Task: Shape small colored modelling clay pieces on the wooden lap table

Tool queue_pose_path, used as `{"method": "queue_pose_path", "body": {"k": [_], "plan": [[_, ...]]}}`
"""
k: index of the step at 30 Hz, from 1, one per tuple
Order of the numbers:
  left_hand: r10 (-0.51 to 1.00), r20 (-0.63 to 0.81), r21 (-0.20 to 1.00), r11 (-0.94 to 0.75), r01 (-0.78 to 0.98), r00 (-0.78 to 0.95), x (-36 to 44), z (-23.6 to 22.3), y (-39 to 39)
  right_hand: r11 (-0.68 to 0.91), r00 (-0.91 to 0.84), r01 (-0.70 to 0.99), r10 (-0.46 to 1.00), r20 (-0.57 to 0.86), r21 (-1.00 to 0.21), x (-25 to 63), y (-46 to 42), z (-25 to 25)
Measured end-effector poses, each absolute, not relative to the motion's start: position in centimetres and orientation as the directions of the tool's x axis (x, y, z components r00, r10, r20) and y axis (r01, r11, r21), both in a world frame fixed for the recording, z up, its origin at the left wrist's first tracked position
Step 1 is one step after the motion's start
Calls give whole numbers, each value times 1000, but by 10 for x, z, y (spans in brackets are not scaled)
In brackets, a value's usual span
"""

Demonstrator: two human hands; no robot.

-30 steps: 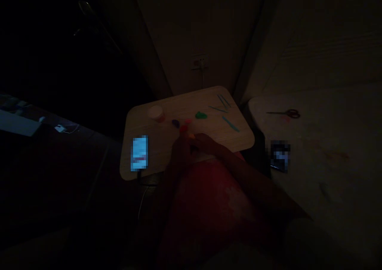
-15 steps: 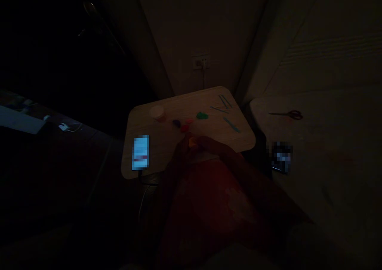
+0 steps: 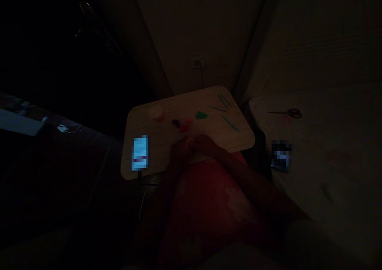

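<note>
In dim light, my left hand [image 3: 178, 150] and my right hand [image 3: 208, 146] meet over the near edge of a small wooden table [image 3: 161, 150]. Between their fingers is an orange lump of modelling clay [image 3: 190, 143], which both hands grip. Just beyond them lie a red clay piece [image 3: 184, 128], a pink piece [image 3: 188, 121] and a dark purple piece [image 3: 176, 123]. Green clay [image 3: 201, 115] rests farther back. The fingers' exact placing is hard to make out in the dark.
A tub [image 3: 156, 113] stands at the table's back left, with a lit phone [image 3: 140, 152] in front. Several thin teal tools [image 3: 230, 124] lie at right. Scissors [image 3: 289, 113] and a blurred device [image 3: 280, 156] rest on the pale surface to the right.
The orange clay and my fingers have shifted slightly left, and my fingers have changed position around it. The pieces on the table look unmoved.
</note>
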State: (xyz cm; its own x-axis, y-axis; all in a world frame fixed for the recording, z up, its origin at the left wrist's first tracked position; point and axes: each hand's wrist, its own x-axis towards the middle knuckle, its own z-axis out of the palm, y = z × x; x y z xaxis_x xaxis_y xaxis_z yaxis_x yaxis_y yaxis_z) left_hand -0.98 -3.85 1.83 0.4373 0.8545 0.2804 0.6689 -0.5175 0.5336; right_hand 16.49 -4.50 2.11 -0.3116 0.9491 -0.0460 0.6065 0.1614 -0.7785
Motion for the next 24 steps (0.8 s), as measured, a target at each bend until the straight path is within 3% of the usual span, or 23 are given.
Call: {"method": "queue_pose_path", "body": {"k": [9,14,20,24], "plan": [[825,250,562,-549,618,506,-3,17,-42,252,-322,764,947,-13,-593,169,-48,35],[817,232,603,-546,581,528,-3,14,-41,242,-313,776,950,-22,-583,170,-45,21],[912,304,811,-400,428,277,-6,2,-30,181,-194,778,980,45,-601,184,-26,29],[945,298,874,-326,360,131,-9,-5,-20,69,-95,846,995,-21,-528,196,-9,41]]}}
